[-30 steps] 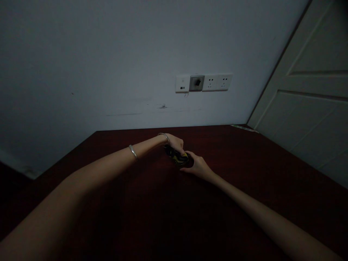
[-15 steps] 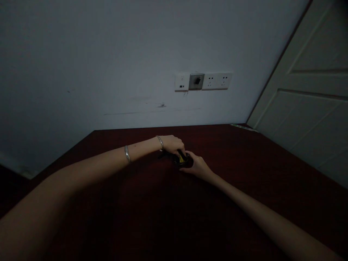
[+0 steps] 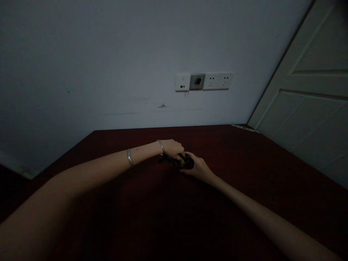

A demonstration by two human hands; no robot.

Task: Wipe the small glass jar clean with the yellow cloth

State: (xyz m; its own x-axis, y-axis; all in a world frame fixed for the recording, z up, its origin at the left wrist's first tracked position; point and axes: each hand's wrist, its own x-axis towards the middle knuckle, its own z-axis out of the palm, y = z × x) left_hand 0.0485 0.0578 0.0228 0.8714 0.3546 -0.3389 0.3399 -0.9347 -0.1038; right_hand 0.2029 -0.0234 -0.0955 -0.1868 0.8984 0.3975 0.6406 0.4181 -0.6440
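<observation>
Cupping the dark, yellow-marked thing [image 3: 182, 161] on the red-brown table [image 3: 217, 145], your right hand [image 3: 200, 169] has thumb and fingers hooked round its right end. Your left hand [image 3: 173, 147] bends its fingers down over it, can't tell if they're pinching. Socket strip's [image 3: 214, 82] back on the wall [image 3: 130, 54].

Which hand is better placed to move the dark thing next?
Probably the left hand: it reaches over the dark thing from above. The right hand makes a curve at its right side, so it looks better for steadying. Exact contact is too dark to see.
</observation>
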